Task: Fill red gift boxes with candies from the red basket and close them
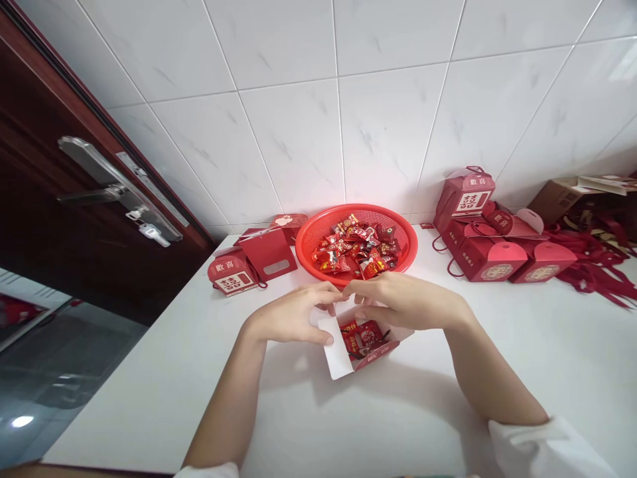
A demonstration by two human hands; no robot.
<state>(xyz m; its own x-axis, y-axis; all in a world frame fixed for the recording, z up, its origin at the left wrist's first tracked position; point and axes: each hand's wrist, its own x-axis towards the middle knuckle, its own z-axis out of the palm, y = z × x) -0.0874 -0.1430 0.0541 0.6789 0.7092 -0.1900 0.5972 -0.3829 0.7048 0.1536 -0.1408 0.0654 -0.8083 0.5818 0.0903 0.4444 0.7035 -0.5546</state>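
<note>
An open red candy box (pixel 377 356) with a white inside lies on the white table in front of me, its flaps spread. Several wrapped candies (pixel 365 335) in red wrappers are in it. My left hand (pixel 298 313) is at the box's left and back side, thumb against the white left flap and fingers bent over the back edge. From the right, my right hand (pixel 408 300) reaches across the back of the box, its fingers curled at the back flap and partly hiding it. The fingertips of both hands nearly meet there.
Just behind the box stands a red plastic basket (pixel 304 255) of wrapped candies. Red boxes (pixel 231 273) are at the left, and more stacked boxes (pixel 468 199) at the right. Red ribbons (pixel 592 265) and a cardboard carton (pixel 555 202) lie far right. A tiled wall (pixel 288 146) closes the back.
</note>
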